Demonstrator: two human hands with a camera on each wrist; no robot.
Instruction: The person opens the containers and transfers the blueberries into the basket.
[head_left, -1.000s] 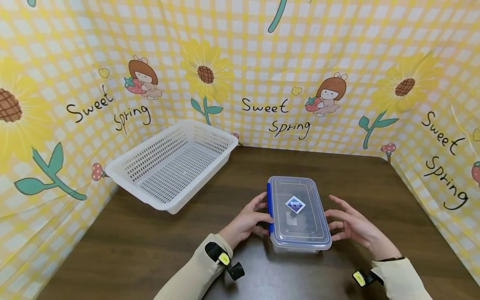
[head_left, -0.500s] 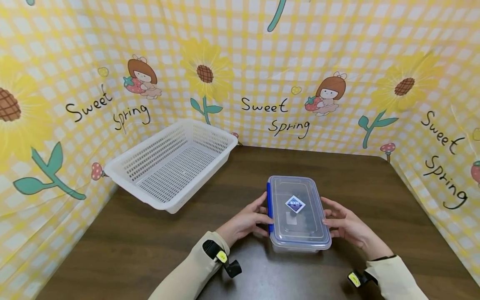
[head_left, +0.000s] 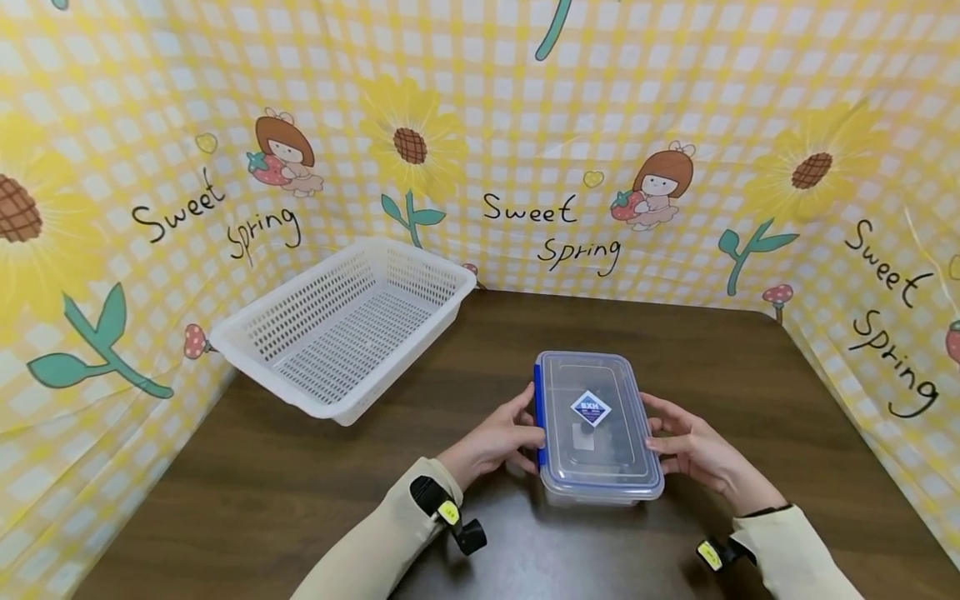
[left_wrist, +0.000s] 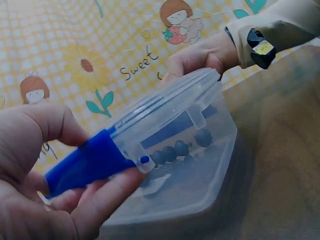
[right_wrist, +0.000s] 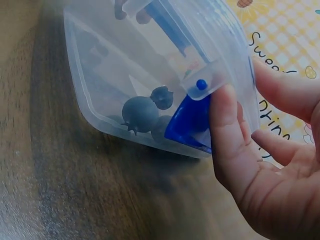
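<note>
A clear lidded food container (head_left: 596,425) with blue side latches stands on the table, a diamond sticker on its lid. My left hand (head_left: 491,437) holds its left side; in the left wrist view, thumb and fingers pinch the blue latch (left_wrist: 90,162), which juts outward. At the opposite side my right hand (head_left: 697,454) has its fingers against the lid edge and the other blue latch (right_wrist: 192,120), which hangs below the rim. Several dark, round, blueberry-like fruits (right_wrist: 141,114) lie inside, some with a small crown. The lid sits on the container.
A white perforated plastic basket (head_left: 352,333) stands at the back left of the dark wooden table (head_left: 300,500). A yellow checked cloth (head_left: 525,125) with sunflowers and cartoon figures encloses the back and sides.
My right hand has moved left from beside the food container to touch its right side. The left hand stays at the left latch, and the container has not visibly moved.
</note>
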